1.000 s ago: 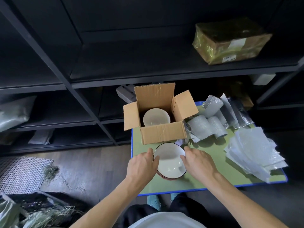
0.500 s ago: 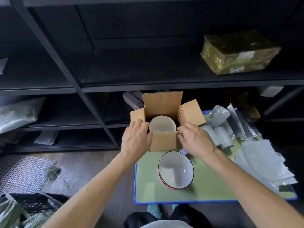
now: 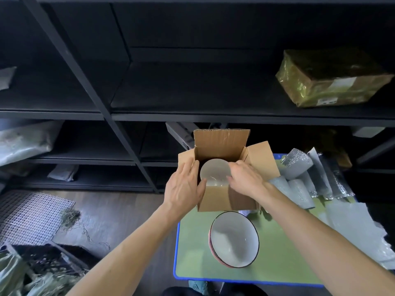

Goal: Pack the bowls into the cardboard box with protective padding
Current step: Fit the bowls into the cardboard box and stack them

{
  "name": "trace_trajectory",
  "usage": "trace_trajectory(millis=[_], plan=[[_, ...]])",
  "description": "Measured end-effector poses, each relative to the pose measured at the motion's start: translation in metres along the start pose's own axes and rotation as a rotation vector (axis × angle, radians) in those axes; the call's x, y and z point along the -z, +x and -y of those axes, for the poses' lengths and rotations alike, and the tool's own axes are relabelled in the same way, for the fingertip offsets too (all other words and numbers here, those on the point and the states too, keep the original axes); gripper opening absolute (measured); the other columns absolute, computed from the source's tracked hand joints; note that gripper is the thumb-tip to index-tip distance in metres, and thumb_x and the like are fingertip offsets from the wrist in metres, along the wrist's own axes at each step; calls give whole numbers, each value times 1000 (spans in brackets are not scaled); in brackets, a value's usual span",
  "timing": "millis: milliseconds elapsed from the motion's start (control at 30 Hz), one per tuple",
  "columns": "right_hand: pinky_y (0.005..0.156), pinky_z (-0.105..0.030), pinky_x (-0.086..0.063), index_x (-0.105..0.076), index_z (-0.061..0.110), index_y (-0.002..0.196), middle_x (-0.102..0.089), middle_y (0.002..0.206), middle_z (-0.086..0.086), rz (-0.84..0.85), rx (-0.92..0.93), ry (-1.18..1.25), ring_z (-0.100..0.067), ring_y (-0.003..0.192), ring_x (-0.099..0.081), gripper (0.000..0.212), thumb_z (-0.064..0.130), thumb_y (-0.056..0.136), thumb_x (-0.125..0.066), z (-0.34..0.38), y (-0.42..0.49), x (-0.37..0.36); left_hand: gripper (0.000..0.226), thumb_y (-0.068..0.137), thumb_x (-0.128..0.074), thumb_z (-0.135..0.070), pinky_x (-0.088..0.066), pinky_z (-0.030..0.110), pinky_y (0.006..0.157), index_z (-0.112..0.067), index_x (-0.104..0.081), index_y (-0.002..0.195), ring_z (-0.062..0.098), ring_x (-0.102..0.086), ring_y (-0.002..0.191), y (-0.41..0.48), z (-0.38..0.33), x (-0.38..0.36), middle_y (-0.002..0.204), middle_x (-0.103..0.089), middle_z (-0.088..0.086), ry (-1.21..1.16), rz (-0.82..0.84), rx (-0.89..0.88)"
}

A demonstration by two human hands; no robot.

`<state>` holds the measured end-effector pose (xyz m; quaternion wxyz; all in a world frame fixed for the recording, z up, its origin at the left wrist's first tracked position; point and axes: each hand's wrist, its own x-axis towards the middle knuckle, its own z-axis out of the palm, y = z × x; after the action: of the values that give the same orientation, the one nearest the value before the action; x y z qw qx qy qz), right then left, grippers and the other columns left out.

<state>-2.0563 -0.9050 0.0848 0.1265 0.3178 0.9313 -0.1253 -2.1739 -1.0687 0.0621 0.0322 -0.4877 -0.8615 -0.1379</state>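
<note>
Green table top (image 3: 277, 263), blue-edged, before black shelving. At its far edge stands the cardboard box (image 3: 213, 199), flaps open, with one white bowl (image 3: 214, 170) upright inside. The left hand (image 3: 183, 189), fingers straight, lies flat against the box's left wall. The right hand (image 3: 245, 178) reaches in at the bowl's right rim, fingers bent; whether it grips cannot be told. Step judged: seating the first bowl. The next move likely calls for padding from the rolls (image 3: 299, 189) just right of the box, then the stacked bowls (image 3: 234, 239) nearer the front. The label on the shelf parcel (image 3: 329, 80) is unreadable.
</note>
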Motion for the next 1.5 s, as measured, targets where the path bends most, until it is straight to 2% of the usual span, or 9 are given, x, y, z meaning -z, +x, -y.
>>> trace_trajectory(millis=[100,433,633,767,933,1033,1167,1333,1500], plan=[[94,-41,-42,-49,6,130,-52,130,-16,48,-46,-24,-38,119,-54,36,27,100,-51,4,14,-2,64,95,-35,-51,-54,34,79,-8,-52,139,24,-63,104,-3,0,-4,142,-53,6,13,0,21],[92,-41,-45,-47,3,133,-44,134,-17,173,-106,-107,-40,120,-54,39,13,95,-50,5,42,-4,65,97,-34,-51,-55,34,86,-7,-53,141,25,-63,112,-2,-1,-9,145,-53,10,24,12,42],[96,-41,-45,-40,1,137,-42,137,-18,201,-127,-119,-39,124,-54,44,2,94,-50,6,50,-13,66,96,-35,-51,-56,35,82,-5,-51,141,25,-64,103,-2,-2,-6,138,-57,10,18,15,44],[95,-40,-46,-37,2,138,-45,138,-20,159,-142,-119,-37,124,-55,49,-2,91,-51,5,51,-13,66,96,-37,-49,-57,37,80,-2,-53,139,27,-64,99,-1,-2,-8,135,-59,12,29,18,35],[85,-41,-49,-26,5,145,-61,126,-19,126,-152,-122,-36,116,-61,61,-4,89,-50,7,51,-11,66,96,-35,-49,-55,37,77,-3,-50,140,27,-63,96,1,-4,-8,136,-56,11,31,51,51],[88,-40,-49,-27,6,147,-58,129,-18,72,-154,-113,-35,117,-59,65,-2,89,-54,9,44,-10,66,96,-35,-49,-56,38,78,-1,-52,139,28,-64,97,1,-4,-7,137,-56,13,36,56,52],[87,-38,-49,-37,6,136,-61,125,-18,1,-135,-88,-35,112,-62,53,5,89,-60,10,37,-5,62,96,-42,-46,-57,37,80,-2,-53,138,29,-64,100,1,-6,-5,135,-57,13,37,65,58],[84,-37,-45,-46,5,121,-59,118,-18,-157,-63,-88,-35,103,-61,36,5,87,-57,11,22,9,56,94,-54,-39,-56,39,85,-3,-52,136,30,-61,107,-1,-9,-2,140,-53,13,-10,56,63],[66,-35,-36,-53,4,115,-59,104,-18,-319,-56,38,-37,90,-59,35,-4,80,-52,3,1,32,54,94,-59,-37,-56,42,81,-3,-52,136,29,-59,107,-1,-9,7,136,-56,11,-26,42,40]])
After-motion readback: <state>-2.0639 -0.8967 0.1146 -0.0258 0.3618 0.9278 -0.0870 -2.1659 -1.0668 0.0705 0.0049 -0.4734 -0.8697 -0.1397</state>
